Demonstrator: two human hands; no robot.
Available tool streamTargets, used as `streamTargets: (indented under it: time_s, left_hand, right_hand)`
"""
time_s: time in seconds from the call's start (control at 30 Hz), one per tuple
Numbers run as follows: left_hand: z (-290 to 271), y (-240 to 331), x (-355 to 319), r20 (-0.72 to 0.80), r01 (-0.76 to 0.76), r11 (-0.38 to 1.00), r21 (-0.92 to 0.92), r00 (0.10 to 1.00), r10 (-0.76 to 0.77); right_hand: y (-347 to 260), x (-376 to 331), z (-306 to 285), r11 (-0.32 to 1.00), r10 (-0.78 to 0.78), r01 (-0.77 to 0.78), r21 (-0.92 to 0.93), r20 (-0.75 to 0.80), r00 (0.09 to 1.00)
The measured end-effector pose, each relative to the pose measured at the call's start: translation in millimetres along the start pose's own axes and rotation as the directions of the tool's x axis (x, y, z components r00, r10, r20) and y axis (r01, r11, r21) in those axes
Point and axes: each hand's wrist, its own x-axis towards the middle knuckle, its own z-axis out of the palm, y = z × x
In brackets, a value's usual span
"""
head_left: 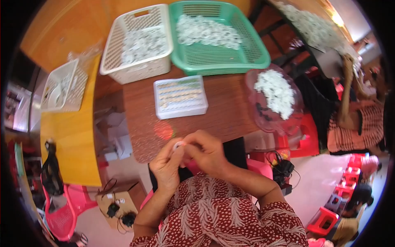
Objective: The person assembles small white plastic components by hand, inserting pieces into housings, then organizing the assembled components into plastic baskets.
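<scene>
Near the front edge of the brown table, my left hand pinches a small white ring-shaped piece between thumb and fingers. Close against it, my right hand has its fingers bent together at the same piece; whether it holds a second small part is hidden. Beyond my hands lies a white tray with rows of small beige parts. To the right, a pink translucent bowl holds a heap of small white pieces and a few black ones.
At the table's back stand a cream basket and a green basket, both with white pieces. A yellow table with a smaller basket is at left. A person in a checked top sits at right, by red stools.
</scene>
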Motion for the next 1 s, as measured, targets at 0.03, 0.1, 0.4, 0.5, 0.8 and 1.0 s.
streamTargets:
  time_s: [0.03,0.1,0.4,0.5,0.8,1.0]
  left_hand:
    - [1.7,-0.5,-1.3,-0.047,0.007,0.999,0.047,0.999,-0.005]
    - [1.7,-5.3,-2.9,-0.087,-0.047,0.996,0.08,0.995,0.054]
    - [10.7,1.9,3.3,0.065,0.084,0.996,0.021,0.994,-0.086]
    - [15.8,1.6,5.7,0.123,0.106,0.992,-0.067,0.988,-0.097]
    - [14.0,-0.1,1.8,-0.027,0.1,0.995,-0.004,0.995,-0.1]
    - [4.0,-4.1,12.4,0.014,0.075,0.996,0.056,0.997,-0.076]
  right_hand:
    - [3.4,-0.3,0.9,0.978,-0.13,0.124,-0.168,-0.025,0.991]
    - [7.3,0.1,-0.9,0.89,-0.332,0.317,-0.327,0.01,0.943]
    - [-2.1,-8.6,-23.5,0.956,-0.218,0.208,-0.208,-0.024,0.976]
    - [-1.9,-8.3,-31.8,0.97,-0.182,0.172,-0.173,-0.044,0.982]
    - [-5.1,-10.1,-47.3,0.856,-0.394,0.367,-0.364,0.001,0.919]
    - [-43.4,-12.3,-148.5,0.507,-0.616,0.305,-0.806,-0.092,0.782]
